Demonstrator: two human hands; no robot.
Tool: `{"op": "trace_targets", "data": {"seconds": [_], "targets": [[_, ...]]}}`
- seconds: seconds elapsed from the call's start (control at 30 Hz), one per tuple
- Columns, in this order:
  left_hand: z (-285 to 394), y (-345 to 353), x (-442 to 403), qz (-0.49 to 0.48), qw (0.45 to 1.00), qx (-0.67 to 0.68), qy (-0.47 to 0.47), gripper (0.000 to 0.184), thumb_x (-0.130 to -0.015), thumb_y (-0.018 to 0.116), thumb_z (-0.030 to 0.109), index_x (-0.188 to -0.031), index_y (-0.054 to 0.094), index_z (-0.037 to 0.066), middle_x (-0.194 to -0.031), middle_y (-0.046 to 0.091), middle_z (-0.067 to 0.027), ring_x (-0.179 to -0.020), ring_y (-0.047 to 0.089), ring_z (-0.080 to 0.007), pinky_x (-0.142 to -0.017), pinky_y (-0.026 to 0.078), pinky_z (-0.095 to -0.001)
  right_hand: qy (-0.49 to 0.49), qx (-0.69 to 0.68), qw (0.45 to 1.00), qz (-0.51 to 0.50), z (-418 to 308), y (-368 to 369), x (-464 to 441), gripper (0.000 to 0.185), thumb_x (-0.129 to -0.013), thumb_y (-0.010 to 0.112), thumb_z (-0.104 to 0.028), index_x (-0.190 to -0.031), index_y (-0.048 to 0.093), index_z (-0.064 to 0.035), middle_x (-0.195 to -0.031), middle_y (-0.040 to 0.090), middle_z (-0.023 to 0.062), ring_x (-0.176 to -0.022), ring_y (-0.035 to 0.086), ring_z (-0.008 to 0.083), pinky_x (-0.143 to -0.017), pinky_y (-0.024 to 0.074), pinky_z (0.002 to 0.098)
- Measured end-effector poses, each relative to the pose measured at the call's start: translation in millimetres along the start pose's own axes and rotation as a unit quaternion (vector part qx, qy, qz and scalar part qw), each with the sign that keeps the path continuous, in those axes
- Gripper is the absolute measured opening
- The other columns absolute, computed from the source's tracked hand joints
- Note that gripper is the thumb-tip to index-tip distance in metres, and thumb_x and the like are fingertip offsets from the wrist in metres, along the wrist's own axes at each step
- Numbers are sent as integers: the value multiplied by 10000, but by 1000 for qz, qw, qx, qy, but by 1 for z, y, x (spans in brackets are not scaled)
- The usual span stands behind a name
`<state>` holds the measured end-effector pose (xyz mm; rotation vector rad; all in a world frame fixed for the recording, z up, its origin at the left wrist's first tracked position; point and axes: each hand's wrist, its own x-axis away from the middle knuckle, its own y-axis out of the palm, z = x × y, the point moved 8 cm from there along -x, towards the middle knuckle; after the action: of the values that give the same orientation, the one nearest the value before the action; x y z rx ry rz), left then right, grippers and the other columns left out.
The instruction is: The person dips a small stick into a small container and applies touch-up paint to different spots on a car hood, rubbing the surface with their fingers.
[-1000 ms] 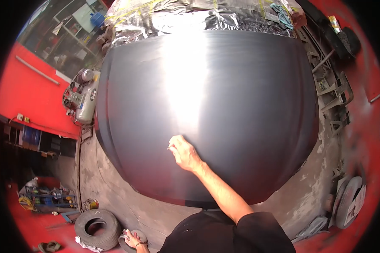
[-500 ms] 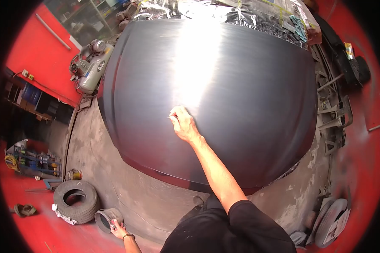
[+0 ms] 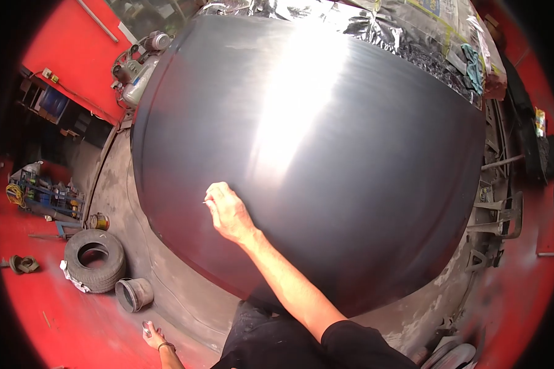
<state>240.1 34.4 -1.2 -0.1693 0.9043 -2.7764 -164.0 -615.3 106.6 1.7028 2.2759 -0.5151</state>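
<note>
A dark grey car hood [image 3: 363, 160] with a matte surface fills the middle of the view. My right hand [image 3: 229, 212] rests on or just above its near left part, fingers pinched together. A small, thin, pale thing pokes out at the fingertips; most of it is hidden, so its kind does not show. Low on the left, my left hand [image 3: 154, 336] hangs away from the hood, its fingers curled round a small roundish object [image 3: 146, 327] too small to name. A dark band circles that wrist.
A grey bucket [image 3: 135, 295] and a tire [image 3: 95, 261] are on the floor at left, near a small can [image 3: 98, 221]. An air compressor [image 3: 138, 80] stands beyond the hood's left edge. Plastic sheeting [image 3: 375, 31] covers the area behind it. Metal brackets [image 3: 501, 215] lie at right.
My right hand has moved left and toward me over the hood. The view has shifted, and my left hand no longer overlaps the bucket.
</note>
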Motion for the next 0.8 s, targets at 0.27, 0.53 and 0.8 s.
{"op": "trace_targets", "data": {"seconds": [0.27,0.53,0.8], "targets": [[-27,-34,56,48,998,-13,-31,769,-825,973,498,-1398,618,126,-1190,744,-52,-831,750,-263,-550,435,-313,-58,41,997,-35,-6,-1,-1,171,-981,686,22,-1133,614,-5,-1146,615,119,-1041,641,322,-928,523,450],[-65,-50,66,62,996,-27,-51,767,-828,964,519,-1392,593,155,-1125,745,-115,-835,763,-273,-499,415,-314,-65,37,996,-38,-9,-4,-4,135,-974,679,32,-1094,632,-8,-1131,621,101,-1035,639,299,-927,519,429],[-58,-18,91,66,993,-54,-76,751,-833,960,521,-1374,590,155,-1106,747,-118,-840,762,-275,-497,416,-315,-38,-12,998,-45,-9,-7,-10,127,-983,674,19,-1098,632,-12,-1114,628,94,-1025,641,299,-907,511,423]]}}
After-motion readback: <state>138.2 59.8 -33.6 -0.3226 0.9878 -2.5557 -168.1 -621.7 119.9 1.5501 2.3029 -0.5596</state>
